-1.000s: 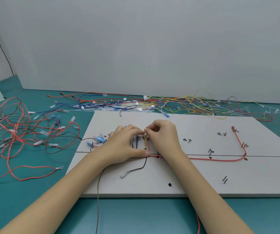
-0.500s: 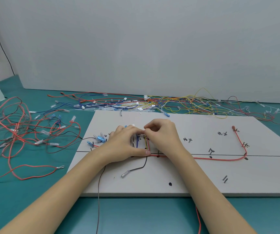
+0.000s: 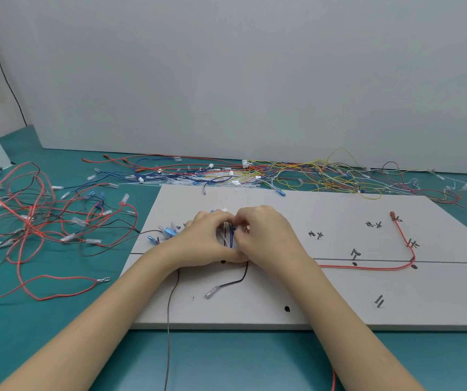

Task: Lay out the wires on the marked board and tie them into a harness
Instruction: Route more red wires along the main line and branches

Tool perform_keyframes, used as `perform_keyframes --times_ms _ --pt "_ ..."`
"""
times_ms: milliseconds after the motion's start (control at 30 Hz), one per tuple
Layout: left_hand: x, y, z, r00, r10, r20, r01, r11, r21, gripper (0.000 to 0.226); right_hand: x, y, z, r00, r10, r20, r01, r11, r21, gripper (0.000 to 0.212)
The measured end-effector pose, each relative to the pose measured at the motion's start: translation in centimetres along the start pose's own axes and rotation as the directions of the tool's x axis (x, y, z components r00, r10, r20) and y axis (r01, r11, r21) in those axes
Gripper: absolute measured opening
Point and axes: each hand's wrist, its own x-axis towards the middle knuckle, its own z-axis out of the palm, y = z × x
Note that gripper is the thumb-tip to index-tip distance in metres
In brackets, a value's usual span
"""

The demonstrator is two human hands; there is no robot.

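Wires, blue and white among them, stand bunched near the middle of the marked board, between both hands. Left hand and right hand meet over the bunch, fingers curled and apparently pinching it, though the contact is hidden. A red wire runs rightward along the board's line.

We see 2 bare forearms with no sleeves, gloves, rings or watch, ending in our left hand and right hand, nails short and unpainted.
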Motion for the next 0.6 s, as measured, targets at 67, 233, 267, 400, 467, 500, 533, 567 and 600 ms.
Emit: perform_keyframes --times_ms 67,233,267,400,467,500,533,567,600 --pt "0.2 0.0 -0.4 0.999 0.004 0.046 0.0 0.996 -0.087 0.035 -0.1 -0.5 -0.1 0.999 -0.012 0.04 0.016 0.994 -0.107 0.023" --pt "0.2 0.4 -0.3 0.998 0.003 0.068 0.004 0.996 -0.09 0.024 -0.8 -1.8 -0.1 0.994 -0.044 0.1 0.07 0.959 -0.274 0.021" --pt "0.2 0.3 -0.4 0.998 0.022 0.06 -0.014 0.991 -0.135 0.025 -0.9 -1.9 -0.1 0.994 -0.041 0.099 0.068 0.957 -0.283 0.022" --pt "0.3 0.2 -0.4 0.999 0.006 0.048 0.013 0.919 -0.394 0.044 -1.1 -2.3 -0.2 0.995 -0.038 0.095 0.064 0.954 -0.293 0.022" --pt "0.3 0.4 -0.1 0.999 -0.02 0.033 0.031 0.919 -0.394 0.037 -1.2 -2.4 -0.2 0.995 -0.043 0.087 0.066 0.956 -0.285 0.025" --pt "0.2 0.5 -0.1 0.999 -0.025 0.022 0.031 0.924 -0.381 0.037 -1.2 -2.4 -0.3 0.996 -0.045 0.076 0.065 0.959 -0.275 0.026" --pt "0.2 0.5 -0.1 1.0 -0.027 0.014 0.03 0.931 -0.365 0.039 -1.1 -2.3 -0.3 0.997 -0.045 0.06 0.06 0.963 -0.263 0.026" --pt "0.3 0.5 -0.1 1.0 -0.029 0.012 0.032 0.937 -0.347 0.042 -1.0 -2.2 -0.4 0.998 -0.045 0.043 0.054 0.966 -0.253 0.027" --pt "0.3 0.4 -0.1 0.999 -0.036 0.014 0.038 0.944 -0.327 0.046 -1.0 -2.1 -0.5 0.998 -0.047 0.03 0.053 0.968 -0.247 0.028"
